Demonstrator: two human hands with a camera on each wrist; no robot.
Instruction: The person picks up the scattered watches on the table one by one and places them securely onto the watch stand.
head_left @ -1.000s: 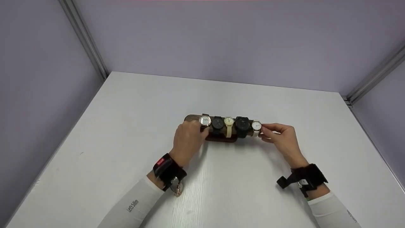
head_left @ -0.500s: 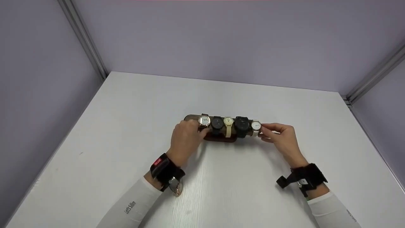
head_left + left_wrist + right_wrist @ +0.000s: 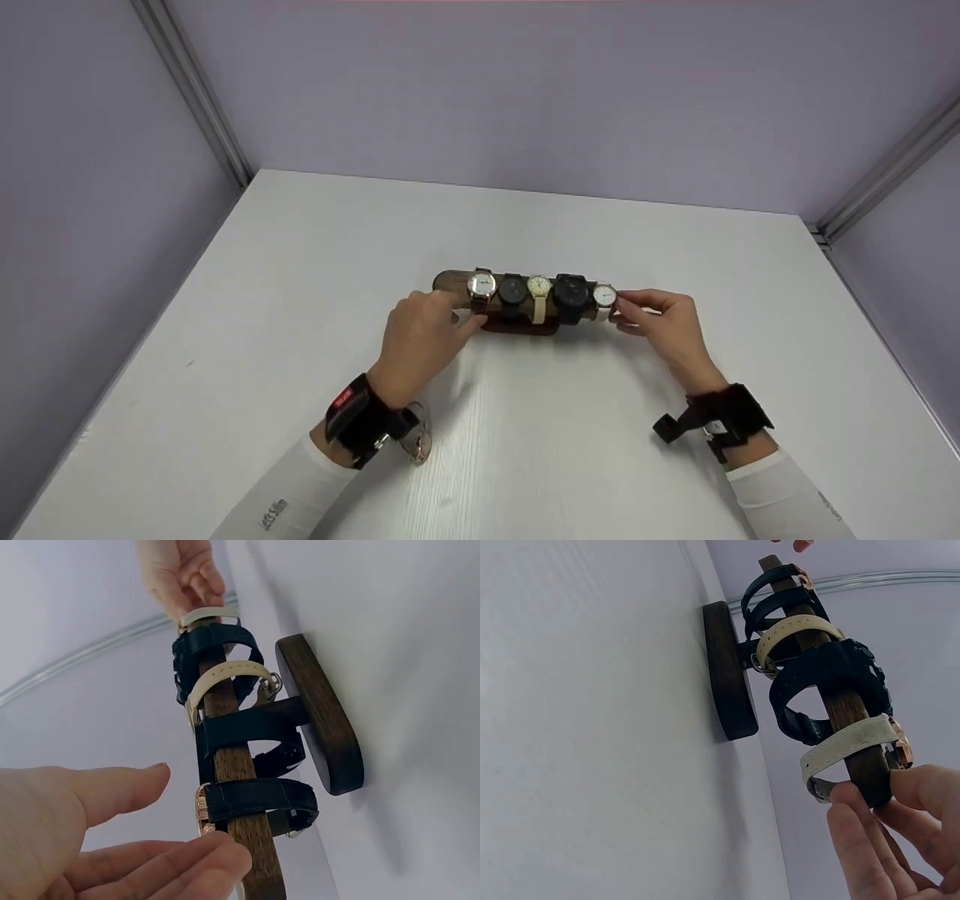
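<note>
Your left hand (image 3: 420, 334) is hovering over the middle of the worktop (image 3: 300, 247) with its fingers (image 3: 142, 784) lying straight and relaxed, gripping nothing. Your right hand (image 3: 664, 322) is reaching in from the right edge, its fingers (image 3: 855, 829) curling into a pinch.

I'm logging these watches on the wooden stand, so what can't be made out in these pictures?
- Dial markings and times on the five watches: too small in the head view; both wrist views show only straps.
- Right hand's grip on the white-strapped watch: fingertips cut by the right wrist frame edge.
- Wooden stand's base: hidden by watches in the head view.
</note>
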